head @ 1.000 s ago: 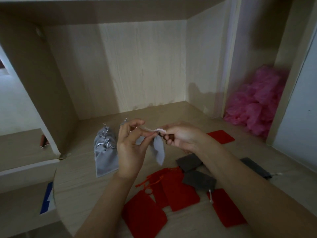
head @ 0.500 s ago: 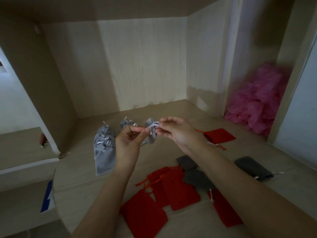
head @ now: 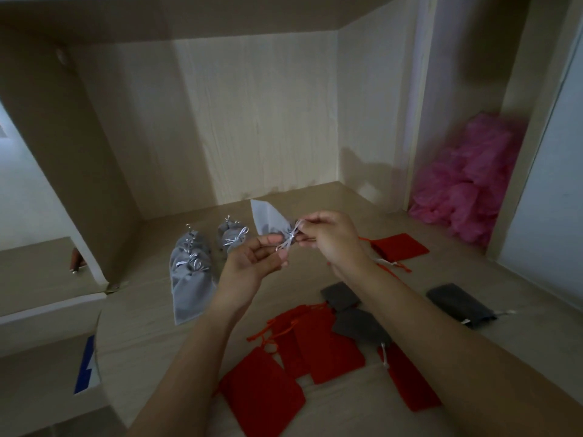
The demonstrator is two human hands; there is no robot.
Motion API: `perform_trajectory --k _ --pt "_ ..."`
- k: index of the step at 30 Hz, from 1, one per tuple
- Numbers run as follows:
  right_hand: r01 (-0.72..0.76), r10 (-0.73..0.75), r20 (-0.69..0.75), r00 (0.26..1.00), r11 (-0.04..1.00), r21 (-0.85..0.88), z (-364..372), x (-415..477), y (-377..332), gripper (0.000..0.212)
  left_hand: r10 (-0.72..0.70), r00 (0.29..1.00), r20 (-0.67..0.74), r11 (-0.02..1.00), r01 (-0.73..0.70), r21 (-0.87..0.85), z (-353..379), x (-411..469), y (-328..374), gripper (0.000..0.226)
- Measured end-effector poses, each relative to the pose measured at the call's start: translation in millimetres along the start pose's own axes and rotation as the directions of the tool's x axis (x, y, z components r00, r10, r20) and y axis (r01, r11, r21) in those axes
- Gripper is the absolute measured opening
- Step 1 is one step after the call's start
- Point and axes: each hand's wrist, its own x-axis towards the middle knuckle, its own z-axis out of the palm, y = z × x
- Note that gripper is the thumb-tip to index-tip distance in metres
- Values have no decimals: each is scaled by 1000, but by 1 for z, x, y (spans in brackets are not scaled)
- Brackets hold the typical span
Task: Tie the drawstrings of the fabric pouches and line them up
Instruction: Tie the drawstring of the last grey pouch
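Two grips pinch silver drawstring (head: 288, 242) at grey pouch (head: 268, 217) neck: left grip (head: 249, 266), right grip (head: 331, 241). Likely tightening bow; next, set pouch beside tied pouches (head: 192, 269) left of grips.

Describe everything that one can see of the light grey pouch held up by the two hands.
The light grey pouch looks like soft matte fabric, flat. A thin silver drawstring gathers its neck shut. It is in the air above the wooden desk, its bottom pointing up and away. The right hand pinches the drawstring at the neck; the left hand pinches the loose ends.
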Motion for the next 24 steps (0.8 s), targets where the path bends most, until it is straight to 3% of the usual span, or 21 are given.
perform_trajectory --k 9,11,14,17,19,24 --pt "-84 85 -3 996 991 109 4 0 5 17 -73 995 69 997 73 -3 -3 -3 1 20" --pt "-35 34 -9 999 999 -19 -2 4 2 19 -24 1000 1 997 24 67 2 -4 2 14" --pt "90 -103 -26 994 947 -308 -13 12 1 32 176 974 -141 954 -133 270 3 -3 3 14" --pt "145 -112 101 989 898 -416 -16 12 -1 34 322 945 -59 808 -242 537 -3 -2 5 23" --pt "155 -101 146 984 891 -426 -16 11 -3 33 278 959 59 776 -260 575 -2 -3 5 21" --pt "115 -50 175 983 916 -384 -16 8 -6 31 95 989 117 893 -137 429 -1 -1 7 14"
